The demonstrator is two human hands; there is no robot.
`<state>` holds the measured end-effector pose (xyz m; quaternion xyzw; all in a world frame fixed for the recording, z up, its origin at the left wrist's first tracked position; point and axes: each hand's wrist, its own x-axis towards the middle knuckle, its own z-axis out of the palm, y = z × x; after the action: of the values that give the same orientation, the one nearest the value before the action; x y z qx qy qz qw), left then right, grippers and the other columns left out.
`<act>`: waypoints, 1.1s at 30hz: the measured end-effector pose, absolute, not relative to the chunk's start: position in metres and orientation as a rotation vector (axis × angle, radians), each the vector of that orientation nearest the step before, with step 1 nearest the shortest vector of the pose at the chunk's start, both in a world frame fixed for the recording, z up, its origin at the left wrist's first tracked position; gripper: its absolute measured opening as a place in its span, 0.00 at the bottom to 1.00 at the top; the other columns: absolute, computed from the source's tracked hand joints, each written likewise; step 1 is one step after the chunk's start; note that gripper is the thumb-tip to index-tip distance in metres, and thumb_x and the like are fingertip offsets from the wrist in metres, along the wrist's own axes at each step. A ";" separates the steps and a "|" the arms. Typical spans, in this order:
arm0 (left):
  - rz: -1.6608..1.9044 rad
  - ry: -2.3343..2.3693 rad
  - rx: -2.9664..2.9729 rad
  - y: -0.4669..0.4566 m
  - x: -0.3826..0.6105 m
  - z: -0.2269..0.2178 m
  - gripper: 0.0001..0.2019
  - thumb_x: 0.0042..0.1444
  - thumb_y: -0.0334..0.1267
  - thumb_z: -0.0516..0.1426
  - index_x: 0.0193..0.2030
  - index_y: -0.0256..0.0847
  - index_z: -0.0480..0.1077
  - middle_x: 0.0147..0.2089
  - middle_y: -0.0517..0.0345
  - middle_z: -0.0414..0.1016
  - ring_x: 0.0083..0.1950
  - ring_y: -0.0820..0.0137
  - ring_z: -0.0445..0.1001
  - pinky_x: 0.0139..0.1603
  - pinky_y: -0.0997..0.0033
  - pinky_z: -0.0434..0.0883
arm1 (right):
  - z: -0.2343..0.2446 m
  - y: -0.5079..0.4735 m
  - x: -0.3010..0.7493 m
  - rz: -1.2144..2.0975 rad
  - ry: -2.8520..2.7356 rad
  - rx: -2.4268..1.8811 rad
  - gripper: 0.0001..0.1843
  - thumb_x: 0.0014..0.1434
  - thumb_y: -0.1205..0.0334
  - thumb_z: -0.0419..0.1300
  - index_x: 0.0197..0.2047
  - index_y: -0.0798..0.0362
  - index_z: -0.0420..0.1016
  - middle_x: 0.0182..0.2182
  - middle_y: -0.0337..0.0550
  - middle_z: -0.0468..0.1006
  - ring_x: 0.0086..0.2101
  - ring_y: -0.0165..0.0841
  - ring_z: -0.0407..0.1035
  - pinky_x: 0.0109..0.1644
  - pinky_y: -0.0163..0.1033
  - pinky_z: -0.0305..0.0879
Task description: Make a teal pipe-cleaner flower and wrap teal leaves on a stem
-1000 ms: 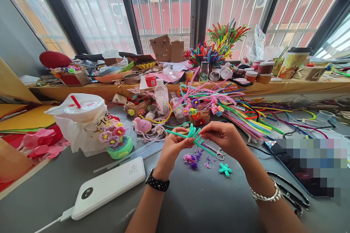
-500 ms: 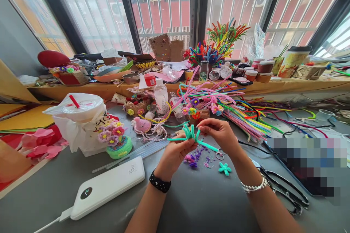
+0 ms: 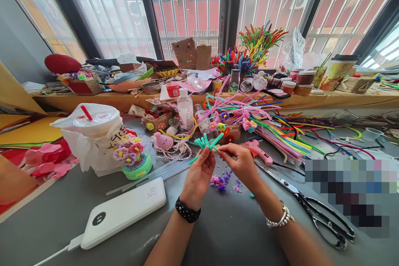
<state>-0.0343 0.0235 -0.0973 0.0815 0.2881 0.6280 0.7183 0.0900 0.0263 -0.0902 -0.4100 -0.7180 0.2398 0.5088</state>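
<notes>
My left hand (image 3: 201, 174) pinches a looped bundle of mint-green pipe cleaner (image 3: 204, 142) between thumb and fingers, above the grey table. My right hand (image 3: 238, 162), thumb and forefinger closed, grips one end of the same pipe cleaner on the right side of the bundle. Under my right forearm a bit of a green pipe-cleaner star (image 3: 252, 195) peeks out; the rest is hidden. Purple and pink fuzz clippings (image 3: 222, 183) lie on the table between my hands. A pink glue gun (image 3: 258, 151) rests just behind my right hand.
Large scissors (image 3: 308, 203) lie right of my right arm, beside a blurred-out device. A white power bank (image 3: 124, 214) and a bagged drink cup (image 3: 90, 137) stand left. Behind are loose pipe cleaners (image 3: 277, 137), a bottle (image 3: 185, 110) and a cluttered window ledge (image 3: 131, 99).
My left hand has turned, tilting the green bundle leftward. My right hand has come lower and closer in, uncovering the glue gun and scissors and covering most of the green star.
</notes>
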 end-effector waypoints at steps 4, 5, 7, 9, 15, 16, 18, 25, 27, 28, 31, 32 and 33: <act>1.448 0.640 0.164 0.024 -0.033 -0.099 0.05 0.42 0.27 0.61 0.22 0.36 0.69 0.21 0.64 0.73 0.25 0.80 0.71 0.26 0.82 0.65 | -0.090 0.022 0.086 0.406 -1.830 -1.020 0.09 0.54 0.65 0.53 0.32 0.52 0.75 0.28 0.43 0.77 0.29 0.34 0.70 0.34 0.36 0.64; 1.451 0.625 0.162 0.023 -0.032 -0.099 0.05 0.41 0.27 0.62 0.22 0.37 0.68 0.21 0.65 0.73 0.25 0.80 0.71 0.27 0.82 0.64 | -0.091 0.021 0.085 0.380 -1.842 -1.026 0.09 0.54 0.66 0.53 0.33 0.52 0.75 0.29 0.43 0.77 0.30 0.34 0.70 0.35 0.36 0.64; 1.448 0.595 0.168 0.023 -0.031 -0.100 0.06 0.38 0.28 0.63 0.21 0.37 0.68 0.21 0.66 0.73 0.26 0.81 0.70 0.29 0.81 0.64 | -0.092 0.019 0.083 0.344 -1.859 -1.035 0.09 0.54 0.67 0.53 0.33 0.52 0.74 0.30 0.44 0.78 0.31 0.34 0.71 0.36 0.35 0.64; 1.446 0.572 0.183 0.023 -0.029 -0.102 0.08 0.36 0.30 0.64 0.21 0.38 0.68 0.22 0.67 0.73 0.26 0.81 0.70 0.31 0.81 0.64 | -0.093 0.018 0.081 0.320 -1.884 -1.057 0.08 0.54 0.68 0.53 0.32 0.53 0.74 0.30 0.44 0.77 0.31 0.34 0.70 0.36 0.35 0.63; 1.512 0.513 0.319 0.026 -0.028 -0.105 0.09 0.34 0.31 0.65 0.24 0.38 0.69 0.23 0.65 0.74 0.28 0.80 0.71 0.35 0.81 0.65 | -0.091 0.014 0.077 0.281 -2.028 -1.075 0.09 0.55 0.68 0.51 0.30 0.54 0.72 0.27 0.43 0.76 0.29 0.33 0.68 0.33 0.34 0.62; 1.539 0.520 0.332 0.026 -0.028 -0.105 0.09 0.35 0.30 0.65 0.23 0.38 0.68 0.23 0.66 0.74 0.28 0.80 0.71 0.35 0.81 0.66 | -0.091 0.014 0.077 0.268 -2.050 -1.072 0.09 0.55 0.68 0.51 0.30 0.54 0.72 0.27 0.44 0.76 0.29 0.33 0.68 0.33 0.34 0.62; 1.588 0.550 0.362 0.026 -0.029 -0.105 0.08 0.36 0.29 0.64 0.23 0.38 0.68 0.23 0.67 0.73 0.28 0.80 0.72 0.35 0.81 0.66 | -0.088 0.012 0.077 0.232 -2.105 -1.084 0.10 0.56 0.67 0.50 0.30 0.54 0.72 0.28 0.45 0.76 0.30 0.34 0.69 0.34 0.35 0.61; 1.612 0.664 0.543 0.022 -0.030 -0.100 0.07 0.38 0.31 0.63 0.23 0.38 0.67 0.23 0.66 0.71 0.27 0.78 0.71 0.31 0.80 0.67 | -0.081 0.008 0.081 0.267 -2.217 -1.148 0.11 0.56 0.62 0.52 0.27 0.54 0.73 0.23 0.43 0.75 0.26 0.33 0.68 0.28 0.35 0.59; 1.629 0.694 0.553 0.021 -0.031 -0.099 0.08 0.38 0.32 0.63 0.22 0.37 0.67 0.23 0.66 0.71 0.27 0.78 0.72 0.32 0.78 0.67 | -0.080 0.010 0.086 0.395 -2.163 -1.149 0.13 0.55 0.57 0.53 0.25 0.54 0.74 0.21 0.42 0.75 0.23 0.32 0.68 0.26 0.34 0.59; 1.634 0.704 0.559 0.021 -0.031 -0.098 0.08 0.37 0.32 0.63 0.23 0.37 0.67 0.24 0.66 0.72 0.27 0.77 0.72 0.33 0.77 0.68 | -0.080 0.012 0.089 0.456 -2.087 -1.158 0.13 0.54 0.55 0.54 0.26 0.54 0.74 0.22 0.41 0.76 0.23 0.32 0.68 0.26 0.34 0.60; 1.610 0.725 0.599 0.020 -0.029 -0.098 0.08 0.38 0.32 0.63 0.25 0.37 0.69 0.26 0.63 0.75 0.29 0.76 0.73 0.35 0.76 0.68 | -0.081 0.018 0.095 0.620 -1.794 -1.097 0.13 0.50 0.53 0.58 0.34 0.53 0.73 0.30 0.43 0.77 0.29 0.33 0.71 0.30 0.34 0.64; 1.584 0.727 0.616 0.019 -0.028 -0.099 0.07 0.38 0.32 0.63 0.26 0.36 0.69 0.26 0.62 0.75 0.29 0.76 0.73 0.35 0.76 0.68 | -0.082 0.019 0.096 0.664 -1.723 -1.054 0.13 0.50 0.54 0.59 0.36 0.53 0.73 0.32 0.44 0.77 0.31 0.34 0.71 0.32 0.34 0.65; 1.553 0.729 0.628 0.019 -0.027 -0.099 0.07 0.38 0.32 0.63 0.26 0.36 0.69 0.27 0.62 0.75 0.29 0.76 0.73 0.35 0.77 0.68 | -0.083 0.021 0.096 0.706 -1.671 -1.014 0.13 0.49 0.54 0.59 0.35 0.53 0.73 0.32 0.44 0.77 0.31 0.34 0.71 0.33 0.35 0.65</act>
<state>-0.0274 0.0187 -0.0989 0.2722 0.3161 0.6728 0.6110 0.0961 0.0206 -0.0827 -0.4207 -0.6929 0.2927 0.5072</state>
